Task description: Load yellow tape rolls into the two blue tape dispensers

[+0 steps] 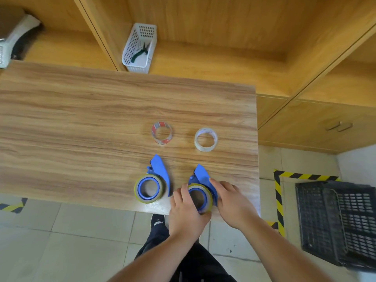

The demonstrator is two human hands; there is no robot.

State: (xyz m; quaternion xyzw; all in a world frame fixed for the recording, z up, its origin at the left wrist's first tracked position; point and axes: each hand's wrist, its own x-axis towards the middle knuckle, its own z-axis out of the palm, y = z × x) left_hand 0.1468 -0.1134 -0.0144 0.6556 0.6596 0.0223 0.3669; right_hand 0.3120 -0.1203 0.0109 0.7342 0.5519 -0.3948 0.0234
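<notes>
Two blue tape dispensers lie near the table's front edge. The left dispenser (160,171) carries a yellow tape roll (149,188) on its blue hub and nobody touches it. The right dispenser (203,178) holds a second yellow roll (200,197) around its hub. My left hand (186,212) grips that roll from the left and below. My right hand (231,200) presses on the right dispenser's blue body from the right, with the fingers over its side.
A red-printed clear tape roll (162,132) and a plain clear roll (206,139) stand farther back on the wooden table (81,129). A white basket with pliers (140,47) sits on the shelf behind. A black crate (337,222) stands on the floor at right.
</notes>
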